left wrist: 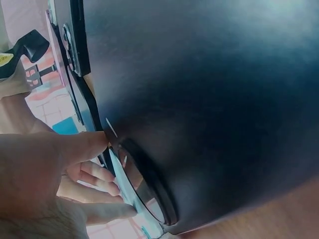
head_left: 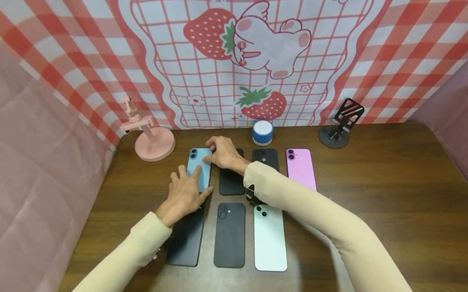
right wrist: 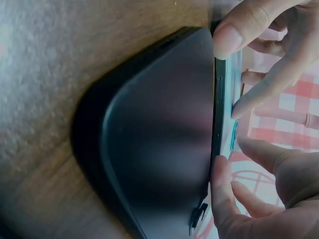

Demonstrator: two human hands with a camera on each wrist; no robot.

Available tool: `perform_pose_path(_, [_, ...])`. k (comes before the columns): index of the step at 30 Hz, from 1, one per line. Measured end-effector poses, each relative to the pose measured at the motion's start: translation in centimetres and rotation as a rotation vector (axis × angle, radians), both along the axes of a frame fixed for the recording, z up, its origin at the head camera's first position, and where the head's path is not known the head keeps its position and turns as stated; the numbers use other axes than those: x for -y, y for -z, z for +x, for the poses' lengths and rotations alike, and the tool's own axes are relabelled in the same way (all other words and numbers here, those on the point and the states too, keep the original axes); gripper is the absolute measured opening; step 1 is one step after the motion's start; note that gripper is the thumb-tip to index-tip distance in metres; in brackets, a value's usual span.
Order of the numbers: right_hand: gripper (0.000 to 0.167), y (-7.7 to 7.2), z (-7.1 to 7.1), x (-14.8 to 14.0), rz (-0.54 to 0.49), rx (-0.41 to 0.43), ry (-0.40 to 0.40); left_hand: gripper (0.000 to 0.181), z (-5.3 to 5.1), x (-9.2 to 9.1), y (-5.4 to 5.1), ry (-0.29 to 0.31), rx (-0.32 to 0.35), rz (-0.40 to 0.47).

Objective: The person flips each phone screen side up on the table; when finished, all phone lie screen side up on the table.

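Note:
A light blue phone (head_left: 204, 169) lies back up at the far left of a group of phones. My left hand (head_left: 184, 191) spreads over it, one finger on its back, thumb (right wrist: 228, 42) at its right edge. At its upper right corner is my right hand (head_left: 224, 152), whose thumb (right wrist: 221, 172) touches the same side edge. Below my left wrist lies a dark phone (head_left: 187, 242), its camera ring (left wrist: 167, 201) close to the left fingers. Another dark phone (head_left: 231, 181) lies partly under my right hand.
Nearby lie a black phone (head_left: 265, 158), a pink phone (head_left: 300, 170), a dark grey phone (head_left: 229, 238) and a mint phone (head_left: 269, 246). Along the back stand a pink stand (head_left: 155, 144), a blue and white round container (head_left: 263, 134) and a black stand (head_left: 334, 136).

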State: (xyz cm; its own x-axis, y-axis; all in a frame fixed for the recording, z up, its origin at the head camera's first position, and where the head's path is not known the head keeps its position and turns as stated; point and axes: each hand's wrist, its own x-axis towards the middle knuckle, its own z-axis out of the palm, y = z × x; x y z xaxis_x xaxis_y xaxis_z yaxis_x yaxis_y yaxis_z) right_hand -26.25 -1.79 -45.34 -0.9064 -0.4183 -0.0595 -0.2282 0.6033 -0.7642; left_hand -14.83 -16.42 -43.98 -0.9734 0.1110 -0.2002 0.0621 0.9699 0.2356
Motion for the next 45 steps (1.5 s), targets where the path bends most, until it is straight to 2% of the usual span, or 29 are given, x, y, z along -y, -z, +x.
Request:
perform_pose_path(6, [0.054, 0.04, -0.44, -0.03, 0.05, -0.003, 0.019, 0.081, -0.23, -0.11, -0.06, -0.015, 0.015, 0.006])
perform_pose_path(14, [0.049, -0.02, -0.88, 0.13, 0.02, 0.039, 0.015, 0.078, -0.37, -0.27, 0.05, -0.017, 0.007, 0.028])
perform_pose_path(24, [0.048, -0.42, -0.86, 0.25, 0.089, 0.028, 0.005, 0.076, -0.63, -0.46, 0.05, -0.013, 0.003, 0.043])
perform_pose_path(30, [0.048, -0.39, -0.73, 0.31, 0.072, 0.026, 0.005, 0.076, -0.57, -0.42, 0.07, -0.012, -0.008, 0.049])
perform_pose_path(39, [0.048, 0.01, -0.71, 0.09, 0.078, -0.023, 0.0, 0.076, -0.71, -0.07, 0.27, 0.008, -0.006, 0.076])
perform_pose_path(45, [0.045, 0.1, -0.56, -0.14, -0.006, 0.011, 0.023, 0.076, -0.78, 0.29, 0.02, -0.005, 0.033, 0.117])
